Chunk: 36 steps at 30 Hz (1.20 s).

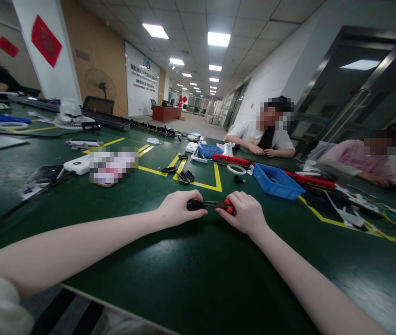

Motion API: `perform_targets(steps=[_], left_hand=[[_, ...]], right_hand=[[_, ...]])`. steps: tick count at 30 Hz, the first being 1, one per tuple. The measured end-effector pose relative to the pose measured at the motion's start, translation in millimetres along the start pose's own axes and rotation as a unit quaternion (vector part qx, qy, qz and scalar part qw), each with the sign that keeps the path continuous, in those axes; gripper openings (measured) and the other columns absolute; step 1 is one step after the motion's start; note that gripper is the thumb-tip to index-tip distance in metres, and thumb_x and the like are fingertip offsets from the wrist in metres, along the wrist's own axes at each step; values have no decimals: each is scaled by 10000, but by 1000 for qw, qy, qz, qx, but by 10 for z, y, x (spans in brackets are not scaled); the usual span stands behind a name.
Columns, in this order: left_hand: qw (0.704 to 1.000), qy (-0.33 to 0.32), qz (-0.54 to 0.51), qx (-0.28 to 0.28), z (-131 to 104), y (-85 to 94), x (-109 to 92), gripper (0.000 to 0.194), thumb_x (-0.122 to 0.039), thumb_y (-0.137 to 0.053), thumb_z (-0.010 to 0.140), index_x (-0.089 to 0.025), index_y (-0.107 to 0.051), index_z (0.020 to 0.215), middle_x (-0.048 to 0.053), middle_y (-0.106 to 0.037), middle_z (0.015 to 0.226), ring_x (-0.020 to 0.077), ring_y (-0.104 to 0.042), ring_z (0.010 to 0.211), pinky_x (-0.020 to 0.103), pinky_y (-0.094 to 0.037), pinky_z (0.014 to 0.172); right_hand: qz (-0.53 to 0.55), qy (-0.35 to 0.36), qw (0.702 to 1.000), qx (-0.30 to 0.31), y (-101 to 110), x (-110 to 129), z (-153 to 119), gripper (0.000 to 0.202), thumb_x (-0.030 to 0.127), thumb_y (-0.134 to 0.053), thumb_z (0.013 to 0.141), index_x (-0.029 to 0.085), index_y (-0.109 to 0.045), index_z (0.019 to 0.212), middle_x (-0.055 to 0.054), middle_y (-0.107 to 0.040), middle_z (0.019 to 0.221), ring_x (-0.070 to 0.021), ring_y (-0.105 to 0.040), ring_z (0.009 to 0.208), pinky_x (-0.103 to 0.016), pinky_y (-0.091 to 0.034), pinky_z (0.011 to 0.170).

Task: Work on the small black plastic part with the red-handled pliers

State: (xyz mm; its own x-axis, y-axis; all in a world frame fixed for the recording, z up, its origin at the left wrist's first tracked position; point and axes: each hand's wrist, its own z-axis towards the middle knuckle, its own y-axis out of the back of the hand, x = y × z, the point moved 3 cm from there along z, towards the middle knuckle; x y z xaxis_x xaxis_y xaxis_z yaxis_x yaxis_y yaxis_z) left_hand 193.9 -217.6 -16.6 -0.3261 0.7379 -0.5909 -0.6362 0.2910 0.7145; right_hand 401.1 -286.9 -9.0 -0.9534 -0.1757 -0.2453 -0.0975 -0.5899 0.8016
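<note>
Over the green table, my left hand [176, 208] is closed around a small dark piece [194, 204]; its exact kind is too small to make out. My right hand [248, 213] grips red-handled pliers [221, 204], whose metal jaws point left toward that piece. Jaws and piece meet or nearly meet between the two hands; I cannot tell whether the jaws bite on it. Beyond my hands lies a small pile of black parts [185, 177], with another few black parts [169, 170] to its left.
A blue bin [277, 182] stands right of my hands, near a white ring [236, 169]. On the left lie a phone [114, 168] and a white device [77, 164] with a cable. Yellow tape [218, 177] marks the table [170, 279]. Two people sit across on the right.
</note>
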Motion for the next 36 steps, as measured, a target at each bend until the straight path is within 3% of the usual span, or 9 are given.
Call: perform_targets(steps=[12, 18, 25, 36], left_hand=[[995, -59, -80, 23, 37, -80, 64, 291, -313, -656, 794, -170, -557, 1027, 38, -640, 947, 179, -598, 835, 284, -459, 744], [996, -34, -72, 29, 28, -74, 58, 258, -337, -634, 808, -178, -560, 998, 30, -655, 912, 182, -608, 812, 280, -455, 716], [999, -28, 12, 25, 12, -51, 32, 251, -380, -628, 813, -205, -578, 986, 17, -681, 883, 195, -636, 775, 266, -434, 652], [994, -48, 100, 24, 6, -52, -27, 250, -396, -615, 829, -211, -559, 988, 15, -691, 908, 224, -643, 827, 356, -433, 813]], right_hand=[[-15, -19, 1000, 16, -33, -22, 15, 427, 589, -468, 863, 180, -549, 772, -74, -586, 778, -196, -519, 727, -316, -315, 633], [-15, -12, 1000, 10, -39, -17, 16, 416, 589, -482, 851, 190, -547, 753, -70, -581, 760, -200, -516, 721, -316, -300, 626], [-16, -8, 1000, 16, -30, -7, 23, 411, 583, -481, 856, 189, -545, 762, -70, -587, 769, -195, -514, 720, -315, -313, 628], [8, -3, 1000, 27, -22, -1, 30, 412, 583, -476, 860, 190, -546, 760, -69, -590, 767, -189, -516, 717, -308, -326, 625]])
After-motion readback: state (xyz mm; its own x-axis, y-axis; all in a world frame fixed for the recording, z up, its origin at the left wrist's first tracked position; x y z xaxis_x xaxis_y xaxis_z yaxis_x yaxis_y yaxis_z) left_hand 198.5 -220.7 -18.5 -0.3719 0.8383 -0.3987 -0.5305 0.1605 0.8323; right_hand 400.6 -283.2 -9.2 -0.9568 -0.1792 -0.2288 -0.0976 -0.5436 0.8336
